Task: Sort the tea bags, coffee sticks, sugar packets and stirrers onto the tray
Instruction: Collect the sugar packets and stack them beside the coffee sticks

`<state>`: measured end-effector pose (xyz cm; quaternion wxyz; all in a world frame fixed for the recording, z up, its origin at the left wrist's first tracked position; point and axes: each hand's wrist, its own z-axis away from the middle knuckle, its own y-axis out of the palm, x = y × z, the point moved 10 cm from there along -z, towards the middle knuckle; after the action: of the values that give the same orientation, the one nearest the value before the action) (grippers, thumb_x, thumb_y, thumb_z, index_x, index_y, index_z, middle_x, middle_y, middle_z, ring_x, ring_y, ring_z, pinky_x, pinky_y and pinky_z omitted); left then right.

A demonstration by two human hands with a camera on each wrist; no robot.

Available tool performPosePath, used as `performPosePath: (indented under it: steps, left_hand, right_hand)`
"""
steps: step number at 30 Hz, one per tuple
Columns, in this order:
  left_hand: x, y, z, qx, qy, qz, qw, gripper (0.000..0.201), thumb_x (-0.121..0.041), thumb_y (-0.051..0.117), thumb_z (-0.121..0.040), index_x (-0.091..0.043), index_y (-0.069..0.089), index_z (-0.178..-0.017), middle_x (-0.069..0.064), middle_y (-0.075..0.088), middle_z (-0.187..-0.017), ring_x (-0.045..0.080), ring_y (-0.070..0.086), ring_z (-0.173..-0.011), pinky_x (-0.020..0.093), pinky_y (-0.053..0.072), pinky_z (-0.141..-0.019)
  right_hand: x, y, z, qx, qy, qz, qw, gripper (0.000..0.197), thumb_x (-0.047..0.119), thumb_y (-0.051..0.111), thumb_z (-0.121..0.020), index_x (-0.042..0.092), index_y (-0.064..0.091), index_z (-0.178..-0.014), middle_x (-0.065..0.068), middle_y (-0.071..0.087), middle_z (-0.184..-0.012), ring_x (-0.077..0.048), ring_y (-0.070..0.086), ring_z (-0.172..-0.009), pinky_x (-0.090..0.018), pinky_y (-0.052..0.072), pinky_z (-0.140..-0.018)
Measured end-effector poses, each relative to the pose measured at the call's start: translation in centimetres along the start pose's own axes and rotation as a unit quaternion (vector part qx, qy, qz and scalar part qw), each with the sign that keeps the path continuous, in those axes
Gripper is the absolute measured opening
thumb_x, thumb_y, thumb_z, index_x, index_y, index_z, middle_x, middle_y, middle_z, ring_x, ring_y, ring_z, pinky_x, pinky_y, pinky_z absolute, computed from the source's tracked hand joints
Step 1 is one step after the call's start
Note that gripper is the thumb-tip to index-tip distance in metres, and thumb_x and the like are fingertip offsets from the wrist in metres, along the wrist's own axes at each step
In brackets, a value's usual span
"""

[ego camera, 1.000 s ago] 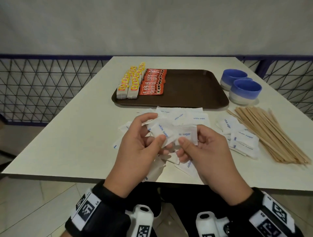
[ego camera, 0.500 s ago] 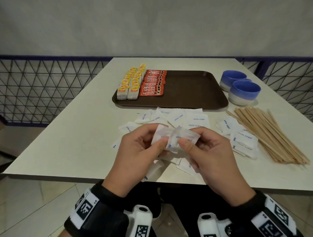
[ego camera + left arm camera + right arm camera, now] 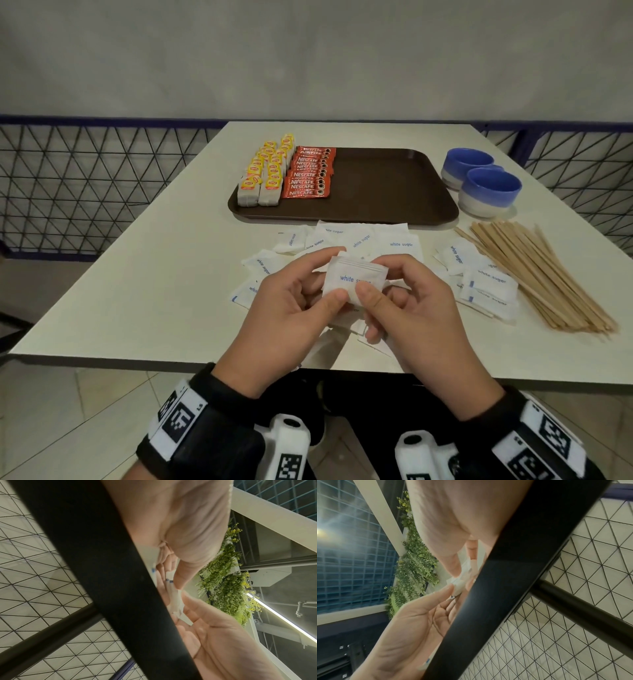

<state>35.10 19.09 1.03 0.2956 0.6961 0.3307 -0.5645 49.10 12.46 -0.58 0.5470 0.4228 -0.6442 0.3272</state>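
both hands, left hand (image 3: 291, 308) and right hand (image 3: 411, 308), pinch soft, light white sugar packets (image 3: 354, 279) near the tray (image 3: 394, 209); hold the flat sides.

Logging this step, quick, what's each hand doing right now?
Left hand: pinching the sugar packets.
Right hand: pinching the same sugar packets.

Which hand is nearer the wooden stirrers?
Right. The right hand is just beside the wooden stirrers, with loose sugar packets between them. The left hand is farther away, on the other side of the right hand.
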Motion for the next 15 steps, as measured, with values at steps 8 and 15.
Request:
performPosePath:
  steps: [8,15]
  left_hand:
    - [-0.02,0.13,-0.04,0.009,-0.005,0.007,1.0,0.053,0.011,0.062,-0.092,-0.018,0.052,-0.135,0.011,0.077,-0.11,0.028,0.074,-0.103,0.044,0.057,-0.095]
    - [-0.01,-0.3,-0.09,-0.005,0.002,0.0,1.0,0.045,0.005,0.06,-0.096,-0.018,0.054,-0.134,0.011,0.078,-0.106,0.029,0.075,-0.098,0.044,0.058,-0.092]
  right_hand:
    - [0.46,-0.34,0.16,-0.014,-0.004,-0.017,1.0,0.032,0.002,0.071,-0.092,0.033,0.07,-0.085,-0.006,0.068,-0.068,-0.026,0.063,-0.054,-0.034,0.052,-0.052]
    - [0.07,-0.16,0.21,-0.006,0.004,-0.001,1.0,0.029,0.001,0.071,-0.092,0.027,0.071,-0.106,-0.004,0.074,-0.101,-0.028,0.067,-0.063,-0.042,0.057,-0.062]
